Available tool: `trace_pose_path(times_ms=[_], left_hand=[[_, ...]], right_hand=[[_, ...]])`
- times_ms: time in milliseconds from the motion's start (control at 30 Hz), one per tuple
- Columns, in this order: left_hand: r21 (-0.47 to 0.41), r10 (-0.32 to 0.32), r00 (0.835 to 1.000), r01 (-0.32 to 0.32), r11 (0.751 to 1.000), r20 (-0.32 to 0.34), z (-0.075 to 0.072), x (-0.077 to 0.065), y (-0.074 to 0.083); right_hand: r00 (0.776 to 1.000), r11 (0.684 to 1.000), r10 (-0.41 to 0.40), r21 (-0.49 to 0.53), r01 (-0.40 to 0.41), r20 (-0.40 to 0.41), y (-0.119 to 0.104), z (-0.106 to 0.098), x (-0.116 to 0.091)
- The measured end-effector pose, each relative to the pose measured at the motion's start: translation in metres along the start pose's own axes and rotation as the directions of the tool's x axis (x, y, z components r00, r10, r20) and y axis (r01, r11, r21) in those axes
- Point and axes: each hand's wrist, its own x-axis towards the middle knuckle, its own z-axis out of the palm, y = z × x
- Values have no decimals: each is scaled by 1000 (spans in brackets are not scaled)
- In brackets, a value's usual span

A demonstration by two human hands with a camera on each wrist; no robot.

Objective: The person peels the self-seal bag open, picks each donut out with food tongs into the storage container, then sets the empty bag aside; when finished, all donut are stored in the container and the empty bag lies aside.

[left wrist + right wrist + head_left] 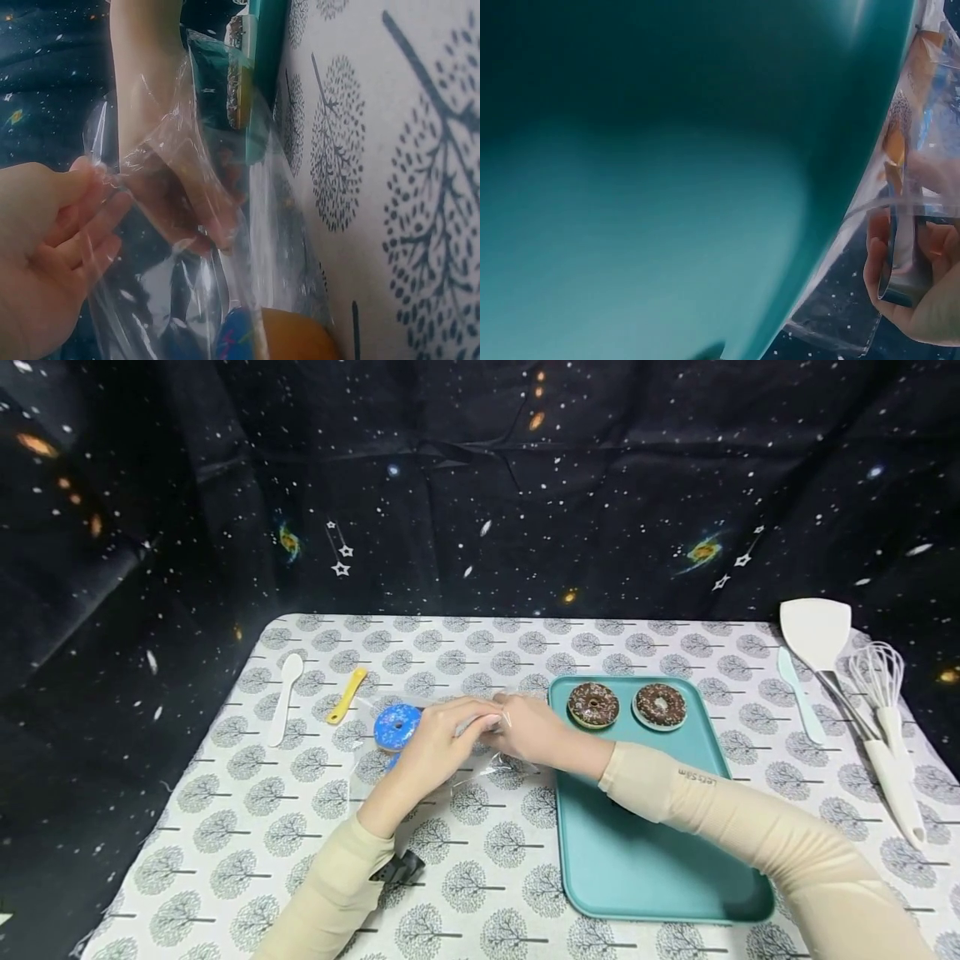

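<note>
My left hand (438,739) pinches the rim of a clear plastic bag (142,311) between thumb and fingers. Inside the bag's mouth is my right hand (184,199), seen through the film. It grips what look like metal tongs (911,283), their bent end in the palm and their arms reaching into the bag. At the bag's far end lies a blue sprinkled donut (384,728) with an orange-brown side. Part of a second blue donut (393,762) shows below it, mostly hidden by the left hand.
A teal tray (660,868) under my right forearm carries two chocolate donuts (592,717). To the left lie a white spoon (283,702) and a yellow utensil (347,695). Along the right are a mint spreader (801,697), a white spatula (816,631) and a whisk (892,718).
</note>
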Motion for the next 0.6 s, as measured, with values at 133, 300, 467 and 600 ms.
trace_pose_path(times_ms=[133,300,467,600], left_hand=[[2,-15,1000,15,1000,-2,1,0,0],[2,-22,1000,22,1000,-3,1,0,0],[17,-2,1000,2,1000,-15,1,0,-1],[28,36,999,-35,999,-29,0,0,0]], right_hand=[[999,999,-38,5,38,-14,0,2,-1],[999,999,-48,26,47,6,1,2,0],[998,997,-60,55,60,-4,3,1,2],[998,994,-60,87,61,-8,4,3,4]])
